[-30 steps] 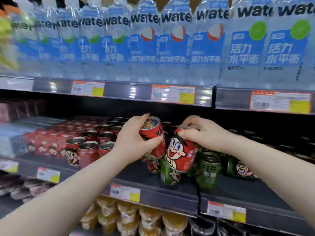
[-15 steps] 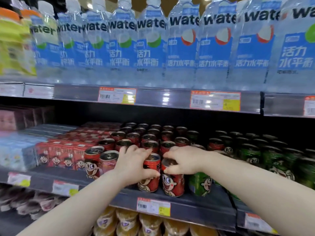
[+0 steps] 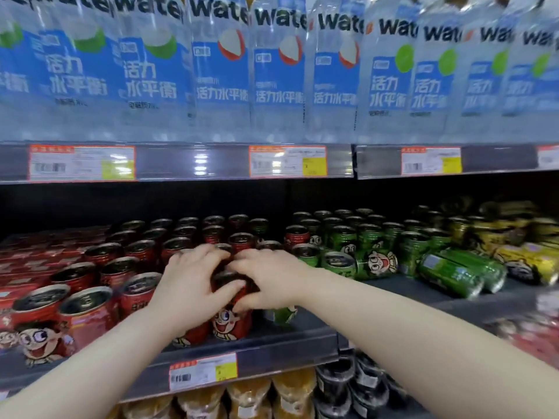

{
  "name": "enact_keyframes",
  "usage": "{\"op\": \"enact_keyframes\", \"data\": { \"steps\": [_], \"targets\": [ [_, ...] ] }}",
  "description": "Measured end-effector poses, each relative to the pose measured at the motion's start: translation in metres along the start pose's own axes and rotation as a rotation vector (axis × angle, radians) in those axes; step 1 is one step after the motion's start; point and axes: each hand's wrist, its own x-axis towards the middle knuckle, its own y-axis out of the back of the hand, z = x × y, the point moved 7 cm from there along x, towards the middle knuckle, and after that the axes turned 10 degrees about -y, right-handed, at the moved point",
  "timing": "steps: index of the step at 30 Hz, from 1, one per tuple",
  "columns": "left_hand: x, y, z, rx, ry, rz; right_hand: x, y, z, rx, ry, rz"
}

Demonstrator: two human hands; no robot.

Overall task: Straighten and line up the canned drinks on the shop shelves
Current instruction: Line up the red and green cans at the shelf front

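Red canned drinks [image 3: 90, 309] with a cartoon face stand in rows on the middle shelf [image 3: 272, 352]. My left hand [image 3: 187, 285] grips the top of a front-row red can [image 3: 190, 338], mostly hidden under my palm. My right hand [image 3: 269, 276] grips the neighbouring red can [image 3: 231, 323], thumb on its side, fingers over its lid. Both cans stand upright near the shelf edge. A green can [image 3: 279, 314] stands just under my right wrist. More green cans [image 3: 341, 237] stand behind it. One green can [image 3: 360, 264] and two green cans [image 3: 453, 276] lie on their sides.
Yellow cans [image 3: 529, 261] lie tumbled at the far right. Red cartons [image 3: 36, 255] sit at the left. Water bottles [image 3: 217, 74] fill the shelf above, with price tags [image 3: 287, 161] on its rail. Jars [image 3: 248, 397] stand on the shelf below.
The two red cans that my hands held tilted above the shelf now stand upright at the front. Both hands stay on them. The view has shifted right and closer.
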Motion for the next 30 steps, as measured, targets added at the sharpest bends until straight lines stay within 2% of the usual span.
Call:
{"op": "enact_keyframes", "data": {
  "steps": [6,8,11,15,19,22,26,28,30],
  "targets": [
    [0.047,-0.013,0.065,-0.208,-0.134,0.077,-0.055,0.041,0.101,0.124,-0.311,0.085],
    [0.063,-0.024,0.089,-0.19,-0.176,0.04,-0.079,0.047,0.149,0.099,-0.474,0.105],
    [0.087,-0.047,0.123,-0.131,-0.211,-0.045,-0.108,0.037,0.21,-0.001,-0.62,0.011],
    [0.106,-0.081,0.145,-0.079,-0.134,-0.162,-0.112,0.003,0.249,-0.054,-0.58,-0.146],
    [0.106,-0.103,0.142,0.022,0.032,-0.273,-0.091,-0.033,0.259,-0.021,-0.433,-0.238],
    [0.1,-0.111,0.14,0.058,0.118,-0.3,-0.074,-0.047,0.262,-0.04,-0.323,-0.222],
    [0.098,-0.108,0.146,0.087,0.193,-0.284,-0.066,-0.051,0.269,-0.118,-0.292,-0.165],
    [0.098,-0.107,0.152,0.113,0.218,-0.291,-0.067,-0.05,0.271,-0.005,-0.267,-0.158],
    [0.1,-0.107,0.155,0.134,0.242,-0.297,-0.071,-0.042,0.277,0.258,-0.279,-0.122]
  ]
}}
